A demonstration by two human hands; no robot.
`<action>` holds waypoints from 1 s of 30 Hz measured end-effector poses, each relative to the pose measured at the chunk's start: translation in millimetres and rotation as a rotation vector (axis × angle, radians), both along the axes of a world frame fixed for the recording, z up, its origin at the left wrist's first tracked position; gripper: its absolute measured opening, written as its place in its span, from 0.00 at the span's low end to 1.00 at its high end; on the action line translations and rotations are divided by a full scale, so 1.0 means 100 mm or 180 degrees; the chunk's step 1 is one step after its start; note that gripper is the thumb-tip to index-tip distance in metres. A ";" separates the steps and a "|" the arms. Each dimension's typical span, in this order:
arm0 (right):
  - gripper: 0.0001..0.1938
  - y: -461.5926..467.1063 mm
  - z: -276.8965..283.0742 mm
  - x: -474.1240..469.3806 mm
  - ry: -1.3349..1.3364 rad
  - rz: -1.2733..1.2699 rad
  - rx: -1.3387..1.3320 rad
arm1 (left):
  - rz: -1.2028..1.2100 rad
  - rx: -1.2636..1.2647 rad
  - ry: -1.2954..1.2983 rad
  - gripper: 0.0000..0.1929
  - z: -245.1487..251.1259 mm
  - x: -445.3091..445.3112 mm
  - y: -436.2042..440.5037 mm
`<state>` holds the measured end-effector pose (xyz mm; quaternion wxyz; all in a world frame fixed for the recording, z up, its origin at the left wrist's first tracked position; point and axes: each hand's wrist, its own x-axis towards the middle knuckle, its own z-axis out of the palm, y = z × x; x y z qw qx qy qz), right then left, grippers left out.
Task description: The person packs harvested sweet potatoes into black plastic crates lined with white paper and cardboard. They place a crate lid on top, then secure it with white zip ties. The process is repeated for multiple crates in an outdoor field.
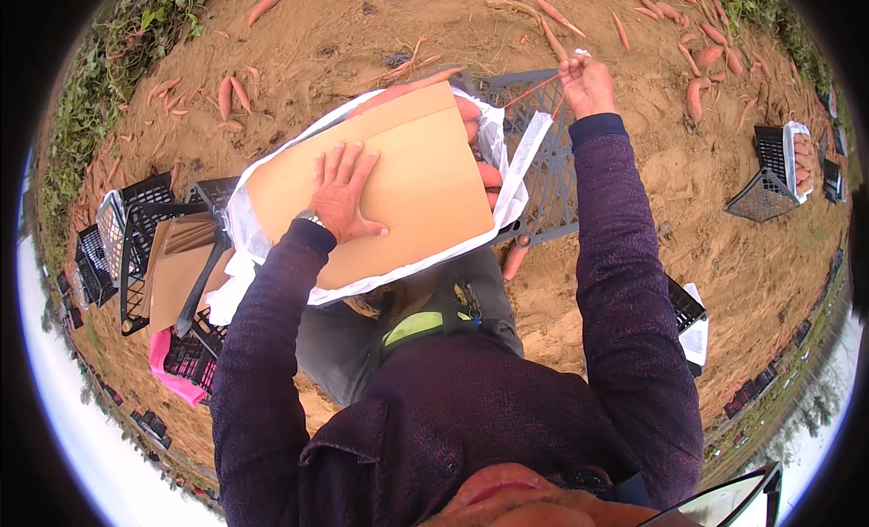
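Note:
My left hand (343,194) lies palm down, fingers spread, on a sheet of brown cardboard (421,187). The sheet covers most of the sweet potatoes (489,175) inside a white bag liner (519,197); some show along its right and far edges. Out to the right, my right hand (587,85) pinches a thin red drawstring (533,91), which runs taut to the bag's rim. Beside the bag, a dark plastic lattice crate panel (546,201) reaches out over the soil. Most of the crate under the bag is hidden.
Loose sweet potatoes (696,99) lie scattered over the sandy soil (326,65). To the left stand black plastic crates (146,194) and stacked cardboard sheets (180,276), with a pink bag (180,377) nearby. A filled crate (801,164) stands far right. Green vines (102,92) edge the ground.

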<state>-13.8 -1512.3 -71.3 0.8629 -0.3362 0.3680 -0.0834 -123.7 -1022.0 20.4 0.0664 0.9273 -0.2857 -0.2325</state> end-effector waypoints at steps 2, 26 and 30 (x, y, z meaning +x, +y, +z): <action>0.03 -0.46 0.11 -0.06 -0.0068 -0.0143 -0.0191 | -0.0029 -0.0011 0.0016 0.71 -0.01 0.00 0.03; 0.07 4.47 2.06 -1.19 -0.2451 0.3760 -0.7023 | 0.1721 -0.3059 0.0359 0.51 -0.40 -0.81 0.39; 0.07 4.85 1.57 -1.47 -0.2147 0.3539 -0.7061 | 0.3282 -0.5644 0.1908 0.27 -0.50 -1.09 0.78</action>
